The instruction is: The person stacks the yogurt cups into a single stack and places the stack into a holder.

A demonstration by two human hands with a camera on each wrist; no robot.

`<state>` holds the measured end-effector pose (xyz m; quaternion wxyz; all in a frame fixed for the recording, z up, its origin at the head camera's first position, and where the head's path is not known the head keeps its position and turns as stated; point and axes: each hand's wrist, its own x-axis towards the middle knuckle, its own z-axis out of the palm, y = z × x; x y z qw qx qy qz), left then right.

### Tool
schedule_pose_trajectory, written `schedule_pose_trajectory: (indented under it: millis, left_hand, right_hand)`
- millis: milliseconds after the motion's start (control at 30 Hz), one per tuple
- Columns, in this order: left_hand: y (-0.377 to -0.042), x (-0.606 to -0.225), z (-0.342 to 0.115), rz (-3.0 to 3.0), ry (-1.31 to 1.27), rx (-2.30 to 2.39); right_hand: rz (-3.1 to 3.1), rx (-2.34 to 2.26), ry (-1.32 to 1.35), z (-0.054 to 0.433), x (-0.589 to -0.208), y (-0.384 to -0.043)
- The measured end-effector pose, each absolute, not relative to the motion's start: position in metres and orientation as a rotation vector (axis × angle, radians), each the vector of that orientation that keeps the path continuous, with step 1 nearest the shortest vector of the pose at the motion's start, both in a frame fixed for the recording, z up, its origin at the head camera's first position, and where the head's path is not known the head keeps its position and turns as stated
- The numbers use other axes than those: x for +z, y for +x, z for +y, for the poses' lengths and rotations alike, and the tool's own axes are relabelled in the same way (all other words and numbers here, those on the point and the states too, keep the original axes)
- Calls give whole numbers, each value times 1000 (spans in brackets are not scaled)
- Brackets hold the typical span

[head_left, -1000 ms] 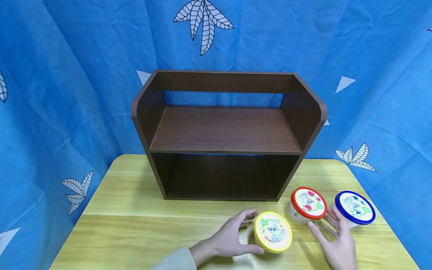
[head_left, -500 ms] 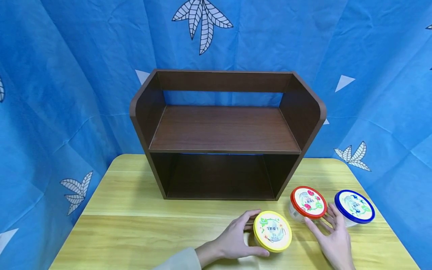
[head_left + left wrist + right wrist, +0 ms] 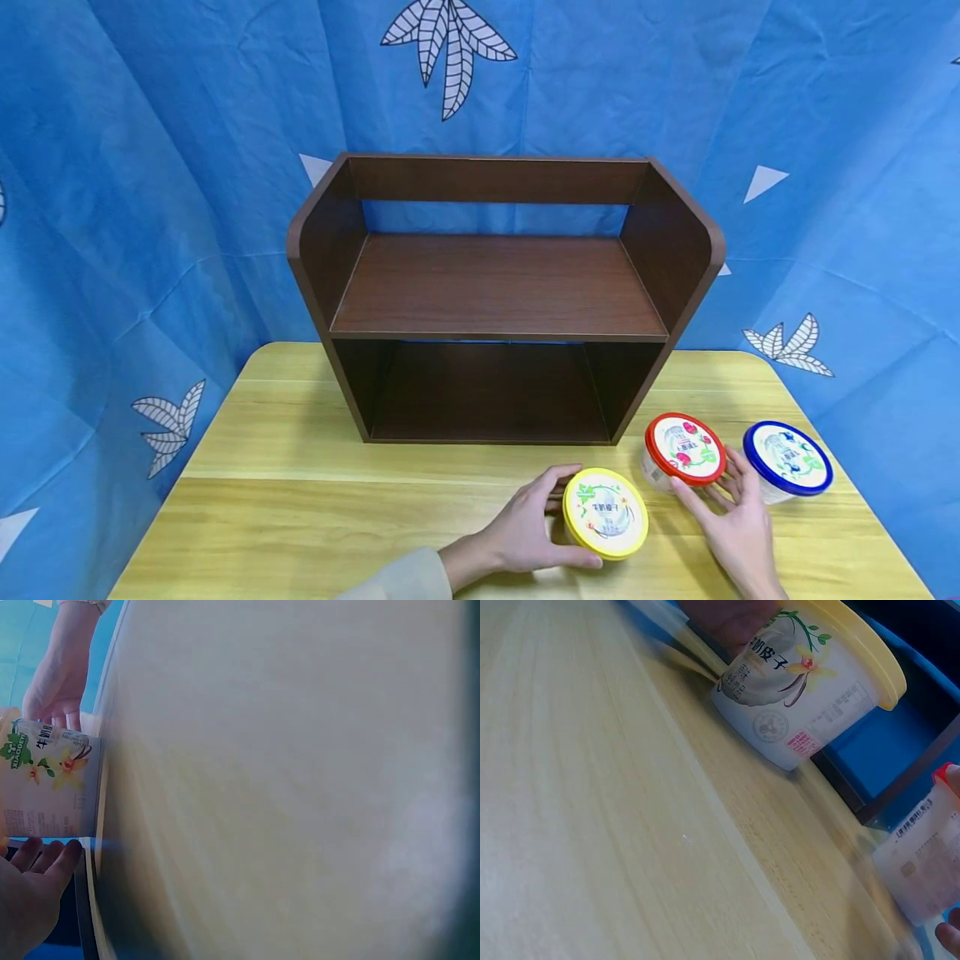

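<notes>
A round tub with a yellow lid (image 3: 606, 513) stands upright on the table, and my left hand (image 3: 525, 527) grips it from the left, thumb at the near side and fingers round the far side. The right wrist view shows its printed white side (image 3: 802, 690). Farther right, my right hand (image 3: 738, 533) holds a red-lidded tub (image 3: 685, 450), with the thumb at the near edge of the lid and the fingers on its right side. In the right wrist view this tub (image 3: 922, 862) sits between the fingertips (image 3: 949, 937) and the lid. A blue-lidded tub (image 3: 787, 458) stands just beyond those fingers.
Behind the tubs, a dark brown two-tier shelf (image 3: 498, 287) stands on the wooden table (image 3: 300, 517). Its side panels rise on both ends. A blue curtain (image 3: 187, 167) with leaf prints hangs round the back and sides.
My left hand has moved slightly right and closed round the yellow-lidded tub. My right hand has shifted left, its thumb now against the red-lidded tub. The tubs have hardly moved.
</notes>
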<state>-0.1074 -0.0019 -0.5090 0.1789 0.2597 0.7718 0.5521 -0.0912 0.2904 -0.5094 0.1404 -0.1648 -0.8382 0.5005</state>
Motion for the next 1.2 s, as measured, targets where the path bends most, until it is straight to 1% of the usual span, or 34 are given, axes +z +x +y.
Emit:
schedule_pose_trajectory:
  millis: [133, 333, 633, 1200]
  left_hand:
    - [-107, -509, -1, 2185, 741, 1549]
    - [-108, -509, 1, 2183, 731, 1553]
    - [-108, -511, 2, 2186, 782, 1564]
    - [-109, -512, 2, 2190, 754, 1573]
  right_hand:
    - [-2412, 1446, -451, 290, -511, -92]
    - [-2408, 1450, -487, 289, -513, -96]
    - [-2396, 1428, -508, 287, -513, -98]
    - [-2390, 1417, -508, 288, -514, -100]
